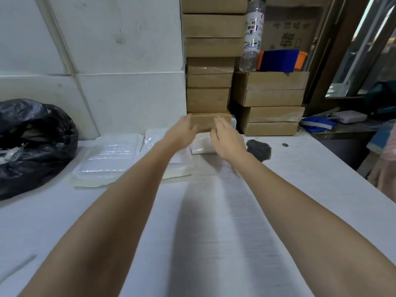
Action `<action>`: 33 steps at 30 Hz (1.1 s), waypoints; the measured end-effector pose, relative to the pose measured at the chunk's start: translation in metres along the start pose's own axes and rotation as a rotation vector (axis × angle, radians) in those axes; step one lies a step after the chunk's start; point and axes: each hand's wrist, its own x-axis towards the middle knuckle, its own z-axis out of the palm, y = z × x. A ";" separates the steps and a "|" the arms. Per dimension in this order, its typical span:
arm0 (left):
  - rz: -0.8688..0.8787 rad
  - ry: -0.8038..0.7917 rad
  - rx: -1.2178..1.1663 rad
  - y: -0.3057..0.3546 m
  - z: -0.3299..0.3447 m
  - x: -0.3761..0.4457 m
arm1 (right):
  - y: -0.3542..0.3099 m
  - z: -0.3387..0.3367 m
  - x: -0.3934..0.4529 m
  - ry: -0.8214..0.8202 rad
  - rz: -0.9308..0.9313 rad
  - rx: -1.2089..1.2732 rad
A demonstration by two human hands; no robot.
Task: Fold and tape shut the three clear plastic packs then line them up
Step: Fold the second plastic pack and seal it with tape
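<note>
Little can be read here. The clear bottle [252, 35], at about one o'clock from the hands, stands on a carton and carries a white label with coloured lettering: orange letters that look like "ORI" with a cut-off last character, blue strokes above them too blurred to make out, and small dark Chinese characters beneath, also unclear. A narrow column of fine print runs down the label's right edge, too small to read. Behind the bottle, at about two o'clock, a brown box [293, 28] bears faded printed Chinese characters, one large and a row of smaller ones above; none can be made out with certainty.
</note>
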 end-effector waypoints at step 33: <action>-0.026 -0.104 0.328 -0.067 -0.010 -0.105 | -0.069 0.033 -0.066 -0.355 -0.159 -0.122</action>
